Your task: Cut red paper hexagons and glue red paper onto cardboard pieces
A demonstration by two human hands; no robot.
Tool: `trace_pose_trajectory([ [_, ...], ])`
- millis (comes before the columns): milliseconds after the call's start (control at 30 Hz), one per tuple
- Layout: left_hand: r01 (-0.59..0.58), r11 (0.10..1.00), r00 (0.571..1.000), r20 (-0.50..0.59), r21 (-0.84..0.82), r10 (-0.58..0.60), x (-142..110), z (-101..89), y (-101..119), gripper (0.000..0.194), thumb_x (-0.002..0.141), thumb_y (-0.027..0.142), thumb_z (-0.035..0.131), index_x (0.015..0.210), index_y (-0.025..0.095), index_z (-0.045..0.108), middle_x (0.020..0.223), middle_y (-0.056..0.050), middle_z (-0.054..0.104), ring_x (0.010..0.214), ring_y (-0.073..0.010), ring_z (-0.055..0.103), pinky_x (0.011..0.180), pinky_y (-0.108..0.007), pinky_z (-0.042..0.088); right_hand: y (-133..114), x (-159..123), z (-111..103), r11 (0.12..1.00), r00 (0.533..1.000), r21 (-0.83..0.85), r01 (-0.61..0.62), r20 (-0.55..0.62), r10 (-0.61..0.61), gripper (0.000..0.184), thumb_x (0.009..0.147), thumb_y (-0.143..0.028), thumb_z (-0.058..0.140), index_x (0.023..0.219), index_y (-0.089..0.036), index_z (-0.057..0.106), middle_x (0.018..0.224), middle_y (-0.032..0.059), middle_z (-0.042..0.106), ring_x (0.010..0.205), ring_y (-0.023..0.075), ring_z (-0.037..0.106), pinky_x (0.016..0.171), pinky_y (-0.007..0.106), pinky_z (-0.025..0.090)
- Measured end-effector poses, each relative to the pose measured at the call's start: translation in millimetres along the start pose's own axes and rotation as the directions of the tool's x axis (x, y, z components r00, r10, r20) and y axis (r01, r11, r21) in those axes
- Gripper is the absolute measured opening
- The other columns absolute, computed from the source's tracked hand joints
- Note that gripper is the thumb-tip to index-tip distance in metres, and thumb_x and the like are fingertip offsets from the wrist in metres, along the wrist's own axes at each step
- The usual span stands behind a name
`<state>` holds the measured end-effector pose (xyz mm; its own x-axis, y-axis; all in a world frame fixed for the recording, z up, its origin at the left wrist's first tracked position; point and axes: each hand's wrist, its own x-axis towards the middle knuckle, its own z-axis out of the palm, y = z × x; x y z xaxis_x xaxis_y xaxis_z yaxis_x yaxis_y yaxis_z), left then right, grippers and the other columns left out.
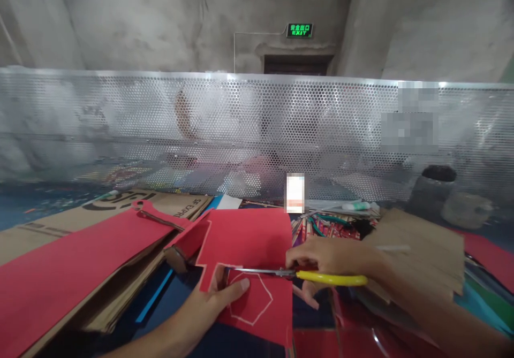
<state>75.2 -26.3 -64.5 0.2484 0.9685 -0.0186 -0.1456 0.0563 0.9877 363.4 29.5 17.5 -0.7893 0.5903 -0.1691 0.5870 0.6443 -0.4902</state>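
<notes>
My left hand (pixel 220 295) grips a sheet of red card (pixel 251 240), its thumb pressed on top and the other fingers partly hidden behind the sheet. A pale many-sided outline (pixel 272 297) is drawn on the card beside my thumb. The card's left edge is stepped, with a notch near my fingers. My right hand (pixel 321 259) has hold of yellow-handled scissors (pixel 332 278). Their metal blades lie level across the card, pointing left toward my left hand, just above the drawn outline. How far apart the blades stand I cannot tell.
Flattened cardboard (pixel 188 202) and a long red sheet (pixel 80 261) lie on the left. A blue strip (pixel 155 296) rests on the dark table. Behind my right hand are a cluttered pile (pixel 331 227) and brown cardboard (pixel 417 240). A perforated metal screen (pixel 225 117) stands at the back.
</notes>
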Motion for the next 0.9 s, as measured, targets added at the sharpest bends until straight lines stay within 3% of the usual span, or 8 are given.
trace_pose_trajectory([
  [100,0.005,0.999,0.998,0.063,-0.047,-0.002,0,2.5,2,0.054,0.08,0.046,0.084,0.125,0.021,0.069,0.12,-0.01,0.076,0.108,-0.0311,0.072,0.098,-0.043,0.056,2,-7,-9,0.999,0.999,0.045,0.031,0.009,-0.032,0.031,0.08,-0.04,0.082,0.101,-0.02,0.071,0.074,-0.0056,0.057,0.062,0.0086,0.044,0.057,0.022,0.03],
  [233,-0.018,0.996,0.985,0.171,-0.086,0.032,2,6.1,6,0.051,0.084,0.042,0.082,0.129,0.023,0.066,0.108,-0.008,0.077,0.094,-0.0263,0.073,0.089,-0.039,0.057,1,-26,-29,0.99,0.999,0.138,-0.026,0.038,0.021,0.031,0.079,-0.038,0.082,0.101,-0.019,0.071,0.072,-0.0049,0.055,0.061,0.0091,0.043,0.054,0.022,0.03],
  [333,-0.011,0.997,0.987,0.157,-0.083,0.024,2,5.8,7,0.044,0.082,0.043,0.084,0.116,0.022,0.067,0.098,-0.005,0.075,0.088,-0.0228,0.071,0.082,-0.033,0.056,1,-44,-42,0.968,0.993,0.236,-0.091,0.101,0.068,0.03,0.082,-0.04,0.08,0.101,-0.018,0.073,0.068,-0.0049,0.054,0.06,0.0092,0.044,0.053,0.021,0.032],
  [400,-0.007,0.998,0.992,0.129,-0.057,0.014,2,3.7,5,0.039,0.08,0.047,0.085,0.1,0.019,0.066,0.087,-0.002,0.071,0.078,-0.0187,0.068,0.074,-0.028,0.054,-3,-54,-48,0.955,0.989,0.272,-0.115,0.125,0.083,0.029,0.086,-0.04,0.076,0.102,-0.017,0.075,0.076,-0.0028,0.061,0.068,0.0098,0.051,0.06,0.021,0.038],
  [500,-0.017,1.0,0.992,0.129,-0.01,0.018,2,-1.6,2,0.039,0.08,0.049,0.084,0.088,0.019,0.06,0.076,0.002,0.062,0.068,-0.0137,0.061,0.065,-0.023,0.047,-16,-69,-57,0.976,0.983,0.164,-0.144,0.14,0.122,0.03,0.084,-0.038,0.077,0.105,-0.017,0.078,0.091,0.0009,0.07,0.08,0.0127,0.059,0.071,0.022,0.044],
  [633,-0.041,0.999,0.976,0.217,0.032,0.033,0,-7.2,2,0.036,0.08,0.045,0.083,0.083,0.018,0.059,0.071,0.003,0.055,0.064,-0.0125,0.053,0.062,-0.023,0.041,-30,-84,-64,0.974,0.967,-0.018,-0.227,0.113,0.227,0.031,0.076,-0.032,0.084,0.105,-0.021,0.08,0.09,0.0009,0.072,0.078,0.0144,0.061,0.068,0.024,0.046],
  [767,-0.146,0.989,0.972,0.192,0.029,0.137,-2,-5.6,8,0.034,0.075,0.045,0.084,0.076,0.017,0.066,0.079,-0.002,0.058,0.076,-0.0174,0.055,0.069,-0.026,0.044,-22,-82,-61,0.97,0.969,-0.076,-0.23,0.073,0.236,0.02,0.077,-0.026,0.081,0.097,-0.023,0.08,0.084,-0.0008,0.07,0.071,0.0126,0.058,0.062,0.023,0.043],
  [900,-0.22,0.974,0.962,0.18,0.055,0.207,-2,-2.4,13,0.031,0.073,0.046,0.085,0.073,0.018,0.072,0.086,-0.005,0.063,0.086,-0.0214,0.057,0.091,-0.034,0.048,-22,-60,-49,0.952,0.916,-0.146,-0.268,0.267,0.299,0.037,0.071,-0.03,0.084,0.107,-0.025,0.077,0.071,-0.0058,0.058,0.059,0.0101,0.048,0.052,0.022,0.034],
])
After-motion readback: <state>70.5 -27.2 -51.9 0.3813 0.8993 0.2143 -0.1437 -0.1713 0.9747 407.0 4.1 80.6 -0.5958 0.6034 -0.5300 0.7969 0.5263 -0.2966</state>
